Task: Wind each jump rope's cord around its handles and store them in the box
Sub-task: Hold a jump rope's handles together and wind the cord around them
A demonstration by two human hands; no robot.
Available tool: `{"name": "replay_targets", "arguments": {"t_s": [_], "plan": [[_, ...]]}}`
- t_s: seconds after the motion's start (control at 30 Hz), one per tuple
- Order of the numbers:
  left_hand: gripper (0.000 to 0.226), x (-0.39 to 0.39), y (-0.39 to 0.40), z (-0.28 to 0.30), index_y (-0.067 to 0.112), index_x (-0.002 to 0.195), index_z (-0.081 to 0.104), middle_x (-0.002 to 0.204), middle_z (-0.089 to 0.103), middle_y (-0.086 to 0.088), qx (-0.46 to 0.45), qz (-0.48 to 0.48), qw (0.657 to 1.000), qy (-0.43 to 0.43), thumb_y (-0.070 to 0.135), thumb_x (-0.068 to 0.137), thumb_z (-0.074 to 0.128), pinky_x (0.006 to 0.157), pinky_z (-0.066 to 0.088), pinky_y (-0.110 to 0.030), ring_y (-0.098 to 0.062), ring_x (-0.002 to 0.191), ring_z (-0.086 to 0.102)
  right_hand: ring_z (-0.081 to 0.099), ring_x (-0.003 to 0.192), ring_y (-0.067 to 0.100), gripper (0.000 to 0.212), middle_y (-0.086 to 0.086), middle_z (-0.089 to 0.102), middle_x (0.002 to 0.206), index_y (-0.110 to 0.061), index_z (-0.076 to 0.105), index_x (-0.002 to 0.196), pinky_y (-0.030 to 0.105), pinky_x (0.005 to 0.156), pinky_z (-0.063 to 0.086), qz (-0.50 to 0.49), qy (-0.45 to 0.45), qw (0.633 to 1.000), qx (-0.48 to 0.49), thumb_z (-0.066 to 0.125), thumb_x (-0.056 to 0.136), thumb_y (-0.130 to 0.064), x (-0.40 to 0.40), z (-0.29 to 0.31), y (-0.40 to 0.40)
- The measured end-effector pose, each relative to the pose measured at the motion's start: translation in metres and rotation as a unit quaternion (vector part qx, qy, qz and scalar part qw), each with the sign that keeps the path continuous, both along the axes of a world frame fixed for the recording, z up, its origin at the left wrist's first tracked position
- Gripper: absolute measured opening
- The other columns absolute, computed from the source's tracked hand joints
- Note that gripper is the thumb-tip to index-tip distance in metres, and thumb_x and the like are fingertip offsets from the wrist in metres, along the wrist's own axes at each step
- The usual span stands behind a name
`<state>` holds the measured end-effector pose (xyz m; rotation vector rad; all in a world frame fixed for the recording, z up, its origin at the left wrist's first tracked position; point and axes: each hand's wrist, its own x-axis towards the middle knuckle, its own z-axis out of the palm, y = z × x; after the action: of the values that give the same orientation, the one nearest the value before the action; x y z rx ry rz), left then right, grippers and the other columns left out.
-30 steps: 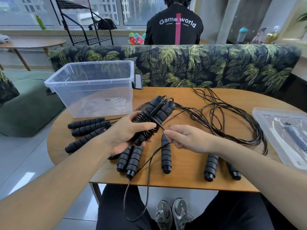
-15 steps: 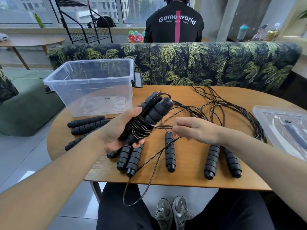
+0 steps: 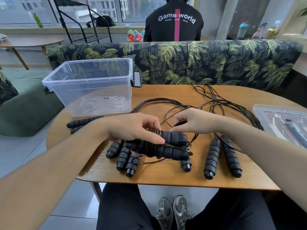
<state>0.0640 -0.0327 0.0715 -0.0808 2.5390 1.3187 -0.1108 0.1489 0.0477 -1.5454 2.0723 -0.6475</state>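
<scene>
Clear rectangular plastic storage box (image 3: 93,90), lidless, far left on the oval wooden counter (image 3: 166,176): nothing seen inside. Left hand (image 3: 132,128): grip curled round a pair of black ribbed foam handles (image 3: 171,146), held just above the counter's middle, thin black cord (image 3: 149,146) coiled on them. Right hand (image 3: 191,121): fingertips pinching the cord's loose run. Judged light; foam soft and grippy, cord springy, best pinned under a thumb. Clear plastic lid (image 3: 282,123), far right.
</scene>
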Motion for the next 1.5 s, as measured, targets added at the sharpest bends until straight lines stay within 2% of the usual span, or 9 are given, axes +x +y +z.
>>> {"name": "replay_targets", "arguments": {"t_s": [0.23, 0.4, 0.53, 0.7, 0.97, 1.03, 1.17, 1.23, 1.5], "plan": [[0.040, -0.008, 0.015, 0.004, 0.034, 0.105, 0.054, 0.099, 0.065, 0.013, -0.267, -0.029, 0.962, -0.048, 0.063, 0.082, 0.071, 0.077, 0.056, -0.028, -0.004, 0.085, 0.063, 0.049, 0.060, 0.003, 0.012, -0.014, 0.062, 0.069, -0.029, 0.071, 0.087, 0.020, 0.061, 0.042, 0.005, -0.032, 0.999, 0.041, 0.065, 0.096, -0.033, 0.008, 0.019, 0.001], [0.071, -0.008, 0.013, -0.003, 0.043, 0.151, 0.032, 0.131, 0.059, 0.010, -0.339, -0.011, 0.940, -0.048, 0.066, 0.090, 0.060, 0.094, 0.045, -0.028, -0.011, 0.107, 0.056, 0.054, 0.066, 0.017, 0.015, 0.001, 0.068, 0.076, -0.028, 0.072, 0.084, 0.035, 0.072, 0.051, -0.052, 0.024, 0.998, 0.013, 0.065, 0.094, -0.037, 0.028, 0.020, -0.009], [0.057, -0.008, 0.011, -0.007, 0.040, 0.148, 0.038, 0.127, 0.064, 0.007, -0.389, 0.022, 0.921, -0.006, 0.058, 0.097, 0.054, 0.085, 0.044, -0.029, -0.018, 0.109, 0.060, 0.061, 0.065, 0.009, 0.018, -0.012, 0.068, 0.073, -0.025, 0.074, 0.094, 0.028, 0.066, 0.051, -0.092, 0.076, 0.993, -0.023, 0.063, 0.095, -0.039, 0.042, 0.019, -0.011], [0.035, -0.003, 0.008, -0.020, 0.033, 0.127, 0.039, 0.099, 0.064, 0.008, -0.318, 0.135, 0.934, 0.091, 0.048, 0.099, 0.055, 0.083, 0.055, -0.045, -0.020, 0.091, 0.065, 0.047, 0.049, 0.000, 0.018, -0.013, 0.057, 0.067, -0.028, 0.068, 0.098, 0.017, 0.050, 0.033, -0.145, 0.077, 0.984, -0.071, 0.057, 0.098, -0.043, 0.049, 0.023, -0.018], [0.035, -0.005, 0.013, -0.036, 0.027, 0.127, 0.038, 0.104, 0.064, 0.006, -0.182, 0.234, 0.946, 0.133, 0.041, 0.101, 0.057, 0.078, 0.057, -0.030, -0.009, 0.087, 0.065, 0.043, 0.055, 0.015, 0.035, 0.001, 0.053, 0.067, -0.028, 0.065, 0.085, 0.029, 0.057, 0.040, -0.124, 0.002, 0.992, -0.038, 0.041, 0.106, -0.040, 0.056, 0.017, -0.013], [0.034, -0.005, 0.016, -0.036, 0.026, 0.126, 0.040, 0.103, 0.062, 0.008, -0.114, 0.258, 0.951, 0.129, 0.038, 0.101, 0.059, 0.068, 0.054, -0.015, -0.006, 0.085, 0.065, 0.046, 0.055, 0.011, 0.029, -0.003, 0.056, 0.068, -0.027, 0.066, 0.093, 0.027, 0.059, 0.043, -0.123, 0.005, 0.992, -0.043, 0.043, 0.105, -0.039, 0.058, 0.014, -0.012], [0.032, -0.004, 0.021, -0.035, 0.024, 0.127, 0.049, 0.109, 0.070, -0.013, 0.145, 0.312, 0.934, 0.093, 0.030, 0.099, 0.064, 0.069, 0.062, -0.045, -0.036, 0.086, 0.074, 0.049, 0.059, 0.009, 0.028, -0.006, 0.056, 0.067, -0.026, 0.066, 0.099, 0.028, 0.064, 0.047, -0.126, -0.019, 0.990, -0.062, 0.043, 0.105, -0.041, 0.060, 0.009, -0.008], [0.028, 0.000, 0.024, -0.033, 0.023, 0.128, 0.052, 0.106, 0.072, -0.022, 0.225, 0.317, 0.919, 0.068, 0.026, 0.101, 0.060, 0.062, 0.057, -0.043, -0.039, 0.080, 0.072, 0.050, 0.061, 0.011, 0.031, -0.007, 0.054, 0.066, -0.026, 0.065, 0.097, 0.035, 0.069, 0.051, -0.116, -0.039, 0.990, -0.068, 0.040, 0.105, -0.042, 0.060, 0.007, -0.005], [0.033, 0.012, 0.029, -0.029, 0.007, 0.116, 0.065, 0.092, 0.072, -0.017, 0.349, 0.329, 0.877, -0.006, 0.031, 0.097, 0.052, 0.063, 0.051, -0.036, -0.032, 0.073, 0.070, 0.043, 0.055, 0.005, 0.026, -0.017, 0.048, 0.054, -0.028, 0.062, 0.095, 0.028, 0.062, 0.040, -0.076, -0.079, 0.993, -0.044, 0.040, 0.107, -0.034, 0.052, -0.001, 0.007]]}}
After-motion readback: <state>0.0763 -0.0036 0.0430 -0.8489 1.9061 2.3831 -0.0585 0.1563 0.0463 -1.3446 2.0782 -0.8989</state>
